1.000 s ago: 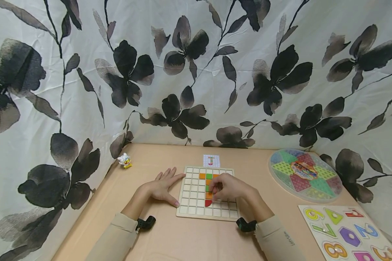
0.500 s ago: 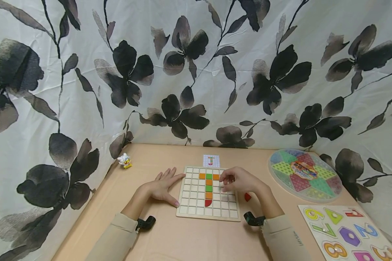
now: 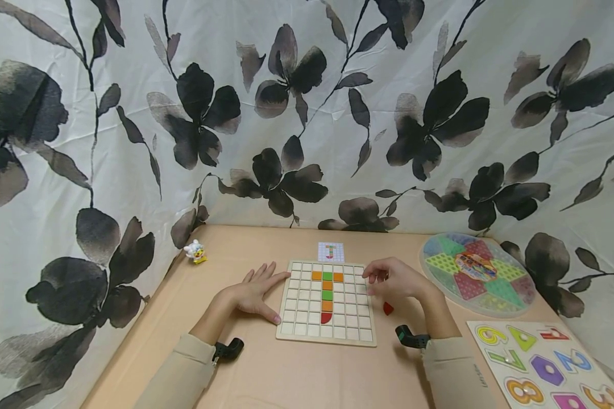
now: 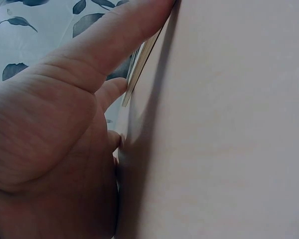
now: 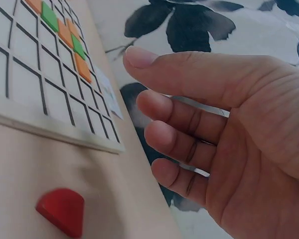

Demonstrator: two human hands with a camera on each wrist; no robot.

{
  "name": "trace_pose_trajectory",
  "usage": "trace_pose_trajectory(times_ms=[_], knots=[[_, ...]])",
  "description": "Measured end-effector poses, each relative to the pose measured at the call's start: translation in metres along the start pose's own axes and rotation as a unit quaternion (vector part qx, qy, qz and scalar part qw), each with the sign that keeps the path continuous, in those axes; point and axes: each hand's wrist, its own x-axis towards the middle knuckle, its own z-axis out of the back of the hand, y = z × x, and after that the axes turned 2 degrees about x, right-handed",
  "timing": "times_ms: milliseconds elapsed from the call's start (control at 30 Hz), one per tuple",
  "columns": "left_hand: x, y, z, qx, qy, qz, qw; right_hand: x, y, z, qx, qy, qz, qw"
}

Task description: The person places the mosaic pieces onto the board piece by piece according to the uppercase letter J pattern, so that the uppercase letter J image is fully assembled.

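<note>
On the table lies a white gridded board [image 3: 299, 307], with orange, green and red tiles forming a shape like a T with a hooked foot. The curved red tile [image 3: 326, 318] is at the bottom of it. My left hand [image 3: 248, 294] is spread flat on the left, thumb and index finger touching the board's edge. Over the board's right edge hovers my right hand [image 3: 401, 279], fingers loosely bent and holding nothing, as the right wrist view confirms. Below it a loose red piece [image 5: 62, 211] with a rounded side rests on the table, apart from the board.
A small pattern card [image 3: 331, 251] lies behind the board. To the right are a round colourful game board [image 3: 476, 274] and a sheet of number and shape pictures [image 3: 547, 363]. A small white and yellow toy figure [image 3: 195, 251] stands at the back left. A floral curtain hangs behind.
My right hand has moved right, from over the column of tiles to the board's right edge, uncovering the tiles and the loose red piece. The left hand has stayed still.
</note>
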Motion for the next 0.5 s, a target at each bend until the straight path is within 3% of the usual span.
trace_pose_trajectory(times_ms=[233, 500], knots=[[-0.001, -0.001, 0.001, -0.001, 0.001, -0.001, 1.0000, -0.006, -0.014, 0.010, 0.013, 0.009, 0.002, 0.9999], [0.000, -0.001, 0.000, -0.002, 0.000, 0.001, 1.0000, -0.009, -0.035, 0.012, 0.042, 0.063, -0.036, 0.9965]])
